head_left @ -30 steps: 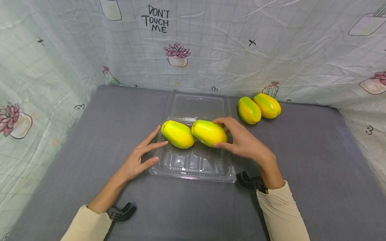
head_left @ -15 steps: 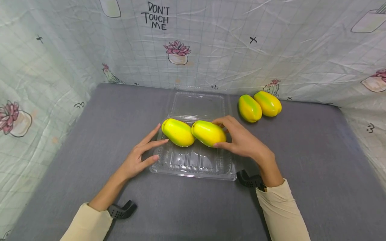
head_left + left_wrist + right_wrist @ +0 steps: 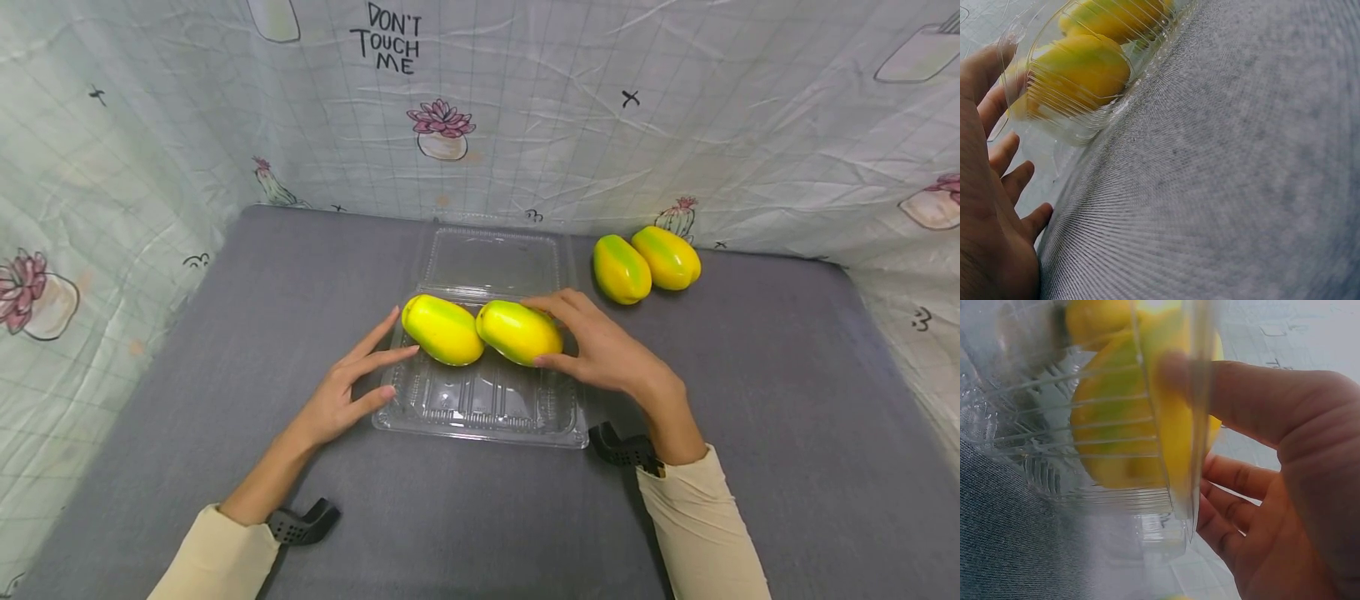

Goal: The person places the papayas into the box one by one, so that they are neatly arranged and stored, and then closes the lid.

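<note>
We see almost no change: our right hand [image 3: 600,350] still cups the right mango [image 3: 519,332] in the clear clamshell tray [image 3: 480,417] (fingers curled around it), while our left hand [image 3: 341,396] rests open at nine o'clock.

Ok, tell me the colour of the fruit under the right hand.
Yellow fruit with a green streak, clearest in the head view.

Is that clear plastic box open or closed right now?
Open. The clear clamshell box has its lid folded back flat on the table behind it, and two yellow-green fruits lie uncovered in the tray.
</note>
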Available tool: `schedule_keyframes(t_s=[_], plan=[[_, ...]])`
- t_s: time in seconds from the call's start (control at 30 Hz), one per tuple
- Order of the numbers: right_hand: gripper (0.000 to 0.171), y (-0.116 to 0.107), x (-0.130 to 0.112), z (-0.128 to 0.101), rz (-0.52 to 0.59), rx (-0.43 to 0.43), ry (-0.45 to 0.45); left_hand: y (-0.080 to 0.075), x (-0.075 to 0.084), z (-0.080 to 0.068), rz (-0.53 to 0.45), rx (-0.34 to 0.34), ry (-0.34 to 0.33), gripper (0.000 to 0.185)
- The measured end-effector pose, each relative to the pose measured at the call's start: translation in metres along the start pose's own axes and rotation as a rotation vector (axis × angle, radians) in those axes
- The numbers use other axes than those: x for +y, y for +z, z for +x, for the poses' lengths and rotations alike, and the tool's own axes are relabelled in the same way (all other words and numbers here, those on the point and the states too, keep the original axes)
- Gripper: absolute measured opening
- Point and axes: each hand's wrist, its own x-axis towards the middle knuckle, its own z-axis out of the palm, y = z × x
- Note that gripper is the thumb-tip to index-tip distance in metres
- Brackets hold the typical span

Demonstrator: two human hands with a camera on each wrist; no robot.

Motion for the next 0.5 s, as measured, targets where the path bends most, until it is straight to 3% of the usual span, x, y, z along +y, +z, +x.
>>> schedule_keyframes(t_s=[0.5], plan=[[0.063,-0.0012,0.0004,-0.0004,0.002,-0.011,-0.004,-0.0005,0.0010,0.0012,-0.006,0.003,-0.004,0.039]])
